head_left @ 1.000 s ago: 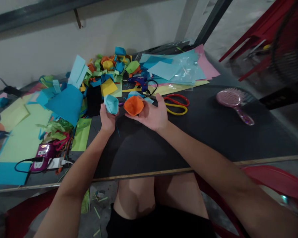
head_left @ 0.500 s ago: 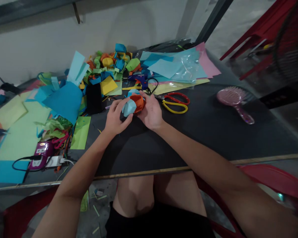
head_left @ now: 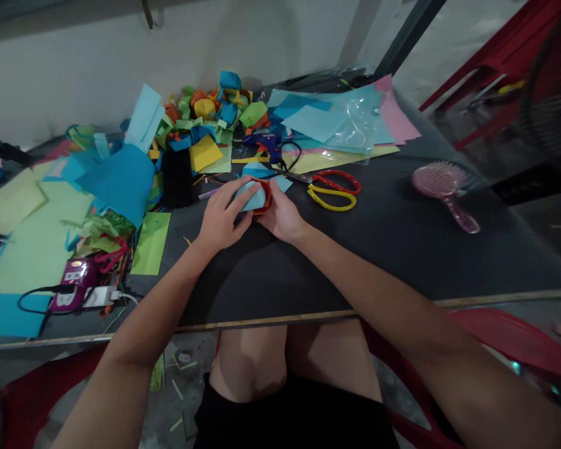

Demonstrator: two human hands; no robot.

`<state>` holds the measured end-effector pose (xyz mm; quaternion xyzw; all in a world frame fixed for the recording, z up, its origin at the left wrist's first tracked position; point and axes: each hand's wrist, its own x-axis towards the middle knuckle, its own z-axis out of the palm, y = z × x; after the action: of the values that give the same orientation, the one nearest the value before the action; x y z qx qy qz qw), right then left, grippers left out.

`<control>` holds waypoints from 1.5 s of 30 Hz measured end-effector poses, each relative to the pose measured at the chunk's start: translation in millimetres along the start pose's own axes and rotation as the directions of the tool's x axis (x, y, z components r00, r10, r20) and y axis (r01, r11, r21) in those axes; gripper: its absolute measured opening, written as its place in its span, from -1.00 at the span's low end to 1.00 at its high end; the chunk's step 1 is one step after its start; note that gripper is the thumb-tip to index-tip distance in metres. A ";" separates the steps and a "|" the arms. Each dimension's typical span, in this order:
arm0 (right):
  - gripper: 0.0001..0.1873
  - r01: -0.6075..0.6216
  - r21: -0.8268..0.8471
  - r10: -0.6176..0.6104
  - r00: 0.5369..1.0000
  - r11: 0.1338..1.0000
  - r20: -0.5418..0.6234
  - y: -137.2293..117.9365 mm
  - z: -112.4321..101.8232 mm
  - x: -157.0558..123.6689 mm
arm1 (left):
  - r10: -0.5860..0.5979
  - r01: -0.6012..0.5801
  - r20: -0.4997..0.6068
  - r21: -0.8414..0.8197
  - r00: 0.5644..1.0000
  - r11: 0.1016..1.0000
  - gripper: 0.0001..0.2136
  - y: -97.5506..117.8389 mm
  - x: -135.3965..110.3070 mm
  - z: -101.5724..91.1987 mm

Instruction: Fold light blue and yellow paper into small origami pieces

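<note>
My left hand (head_left: 222,218) and my right hand (head_left: 283,215) meet over the black table (head_left: 355,262), both closed round two folded paper cups. The light blue paper cup (head_left: 253,196) sits pressed into the orange paper cup (head_left: 265,190), whose rim shows at the right. My left fingers lie over the blue one; my right fingers cup the orange one from behind. Just beyond them lie flat blue paper pieces (head_left: 271,174).
Red and yellow scissors (head_left: 334,189) lie right of my hands. A blue glue gun (head_left: 271,146), a heap of folded coloured paper (head_left: 210,118) and paper sheets (head_left: 336,121) sit behind. A pink hairbrush (head_left: 442,187) is far right. A purple device (head_left: 72,293) with cables is at left.
A second ago each hand held one cup apart. The hands have come together and lowered toward the table, and the blue cup now sits pushed into the orange one.
</note>
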<state>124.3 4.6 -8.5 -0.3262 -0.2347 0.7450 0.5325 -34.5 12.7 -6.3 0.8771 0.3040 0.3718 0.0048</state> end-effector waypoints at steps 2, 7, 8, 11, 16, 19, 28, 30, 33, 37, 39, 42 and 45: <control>-0.60 0.003 0.006 -0.003 1.000 1.000 -0.002 -0.3 0.1 0.6 | 0.003 -0.002 0.039 -0.026 0.999 1.000 -0.53 1.5 0.5 -1.4; -0.61 -0.032 0.027 0.033 0.999 0.999 -0.017 -1.5 1.7 2.0 | 0.014 -0.011 0.113 -0.030 0.993 0.999 -0.48 4.4 -0.4 -1.3; -0.61 -0.034 0.034 0.035 0.999 0.999 -0.021 -1.6 2.2 2.2 | 0.028 -0.025 0.127 -0.025 0.992 0.999 -0.47 4.6 -0.8 -0.7; -0.63 -0.021 0.052 0.022 1.000 0.998 -0.020 -1.5 3.3 2.4 | 0.053 -0.050 0.154 -0.019 0.987 0.999 -0.41 4.4 -1.9 1.1; -0.63 -0.001 0.058 0.001 1.000 0.998 -0.016 -1.0 -1.3 3.8 | 0.048 -0.047 0.210 -0.011 0.977 0.999 -0.40 2.3 -2.9 1.7; -0.61 -0.020 0.046 0.020 1.000 0.999 0.001 -0.7 -5.7 5.3 | 0.066 -0.071 0.210 0.018 0.975 0.997 -0.40 0.6 -4.0 2.4; -0.60 -0.074 0.015 0.074 0.997 0.997 -0.015 -2.4 -6.3 4.8 | 0.070 -0.083 0.230 0.046 0.971 0.996 -0.37 -0.4 -6.7 0.7; -0.60 -0.097 0.026 0.098 0.995 0.995 -0.023 -2.4 -4.9 3.4 | 0.070 -0.079 0.212 0.036 0.975 0.996 -0.32 -0.4 -6.9 0.7; -0.56 -0.133 0.022 0.133 0.991 0.991 -0.014 -0.5 -3.5 1.1 | 0.027 -0.027 0.133 0.001 0.991 1.000 -0.10 -0.7 -6.9 2.2; -0.51 -0.151 -0.007 0.151 0.988 0.988 -0.022 3.5 -4.8 0.2 | -0.072 0.079 0.068 -0.105 0.995 0.991 -0.04 -0.1 -6.5 5.7; -0.47 -0.152 -0.025 0.152 0.988 0.988 -0.017 4.6 -6.5 0.8 | -0.138 0.145 0.052 -0.181 0.989 0.973 -0.10 -0.2 -6.6 7.7; -0.49 -0.108 -0.052 0.109 0.994 0.993 0.013 5.2 -9.0 2.3 | -0.212 0.204 -0.008 -0.241 0.977 0.949 -0.12 -2.6 -6.6 10.9; -0.66 -0.008 -0.097 0.010 1.000 0.995 0.021 5.3 -10.8 4.1 | -0.230 0.212 -0.049 -0.244 0.972 0.946 -0.15 -6.7 -6.6 14.2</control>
<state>128.0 6.7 -20.5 -0.3445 -0.2748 0.7385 0.5102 -32.2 17.7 -22.4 0.8158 0.3538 0.4358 0.1393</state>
